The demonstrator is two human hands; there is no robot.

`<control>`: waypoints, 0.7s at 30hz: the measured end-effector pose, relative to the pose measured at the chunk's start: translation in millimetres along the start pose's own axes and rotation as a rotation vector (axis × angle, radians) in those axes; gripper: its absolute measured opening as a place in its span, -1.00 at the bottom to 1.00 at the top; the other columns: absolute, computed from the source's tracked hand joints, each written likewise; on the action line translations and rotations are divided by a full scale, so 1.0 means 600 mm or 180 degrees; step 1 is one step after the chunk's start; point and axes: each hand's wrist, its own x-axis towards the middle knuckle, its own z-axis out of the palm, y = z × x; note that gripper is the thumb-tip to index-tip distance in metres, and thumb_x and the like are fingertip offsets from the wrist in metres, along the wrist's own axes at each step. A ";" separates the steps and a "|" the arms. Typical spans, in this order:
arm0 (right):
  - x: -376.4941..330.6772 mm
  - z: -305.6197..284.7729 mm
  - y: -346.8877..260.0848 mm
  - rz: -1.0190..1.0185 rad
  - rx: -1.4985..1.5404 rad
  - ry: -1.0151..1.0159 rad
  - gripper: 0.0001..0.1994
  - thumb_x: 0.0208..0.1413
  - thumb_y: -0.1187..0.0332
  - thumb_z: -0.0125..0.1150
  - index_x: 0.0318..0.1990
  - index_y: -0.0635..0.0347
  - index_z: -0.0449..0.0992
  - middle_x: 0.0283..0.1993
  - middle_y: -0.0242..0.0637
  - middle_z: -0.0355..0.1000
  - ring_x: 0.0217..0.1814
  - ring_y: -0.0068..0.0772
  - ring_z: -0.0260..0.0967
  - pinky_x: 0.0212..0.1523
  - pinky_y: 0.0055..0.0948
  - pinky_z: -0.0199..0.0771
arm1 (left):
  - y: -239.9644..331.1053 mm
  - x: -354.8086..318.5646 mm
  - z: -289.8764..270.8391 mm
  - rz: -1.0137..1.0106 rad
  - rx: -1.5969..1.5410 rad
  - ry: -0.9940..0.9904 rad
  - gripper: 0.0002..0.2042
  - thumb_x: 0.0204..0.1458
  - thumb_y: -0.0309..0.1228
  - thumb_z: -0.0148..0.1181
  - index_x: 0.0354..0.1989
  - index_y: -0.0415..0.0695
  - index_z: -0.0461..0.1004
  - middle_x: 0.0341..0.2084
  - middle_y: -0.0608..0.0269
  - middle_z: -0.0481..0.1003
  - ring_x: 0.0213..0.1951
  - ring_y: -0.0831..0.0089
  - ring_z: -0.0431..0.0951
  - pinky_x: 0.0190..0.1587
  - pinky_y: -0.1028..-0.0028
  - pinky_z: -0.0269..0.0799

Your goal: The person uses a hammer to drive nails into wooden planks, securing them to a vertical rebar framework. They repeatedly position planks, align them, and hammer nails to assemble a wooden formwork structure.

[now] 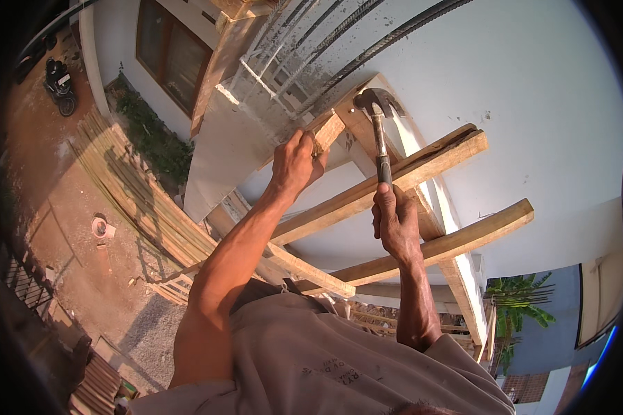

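In my right hand [397, 223] is a claw hammer [380, 135], its dark grip held with the head up. The hammer head lies over the top of a wooden board [358, 128], close to a small bright spot that may be a nail head. My left hand [295, 163] is raised and closed around the end of a wooden batten [329, 128], which reaches toward that board. Most of the batten's far side is hidden by my fingers. Below the hammer, a thick wooden beam [367, 192] crosses behind my right wrist.
A second beam [464, 235] juts right, against a white wall [533, 124]. Steel rebar [387, 41] sticks out of the concrete above. Down on the ground at left lie long bamboo poles [128, 183], a pink bucket [102, 227] and a gravel pile [152, 332]; a motorcycle [61, 86] stands beyond.
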 end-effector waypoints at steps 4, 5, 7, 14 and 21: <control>-0.002 -0.063 -0.179 -0.1493 0.1144 0.1041 -0.38 0.26 -0.30 -0.10 -0.25 0.21 0.33 -0.55 -0.32 0.30 -0.61 -0.54 0.24 -0.60 -0.54 0.27 | -0.004 -0.013 0.009 0.0179 -0.0064 0.0232 -0.73 -0.13 -0.42 0.40 -0.31 -0.28 0.48 -0.42 0.01 0.46 -0.44 -0.02 0.57 -0.44 0.18 0.51; 0.006 -0.083 -0.208 -0.2319 0.1856 0.0972 -0.37 0.22 -0.33 -0.08 -0.19 0.20 0.32 -0.49 -0.28 0.30 -0.57 -0.47 0.28 -0.56 -0.49 0.33 | -0.006 -0.013 0.012 0.0210 -0.0045 0.0283 -0.72 -0.13 -0.41 0.40 -0.30 -0.28 0.48 -0.42 0.02 0.46 -0.44 -0.02 0.57 -0.44 0.18 0.52; 0.018 -0.082 -0.220 -0.3117 0.2217 0.0502 -0.41 0.24 -0.29 -0.07 -0.18 0.17 0.31 -0.48 -0.30 0.28 -0.53 -0.45 0.29 -0.52 -0.45 0.36 | -0.008 -0.017 0.014 0.0302 -0.0016 0.0473 -0.71 -0.13 -0.40 0.41 -0.30 -0.29 0.48 -0.42 0.02 0.45 -0.44 -0.02 0.57 -0.44 0.18 0.52; 0.043 0.030 -0.017 0.0512 -0.0277 -0.0077 -0.41 0.34 -0.17 -0.10 -0.45 0.26 0.31 -0.66 -0.43 0.19 -0.68 -0.56 0.09 -0.67 -0.39 0.19 | -0.001 -0.015 0.007 0.0308 0.0017 0.0506 -0.73 -0.13 -0.42 0.40 -0.35 -0.29 0.46 -0.43 0.06 0.46 -0.46 0.00 0.58 -0.46 0.20 0.52; 0.029 -0.062 -0.181 -0.2327 0.1686 0.1188 -0.35 0.19 -0.36 -0.09 -0.20 0.18 0.28 -0.49 -0.32 0.29 -0.59 -0.50 0.22 -0.61 -0.54 0.26 | -0.003 -0.017 0.016 0.0106 0.0133 0.0394 -0.71 -0.13 -0.37 0.42 -0.34 -0.25 0.45 -0.42 0.06 0.46 -0.46 -0.02 0.57 -0.47 0.19 0.50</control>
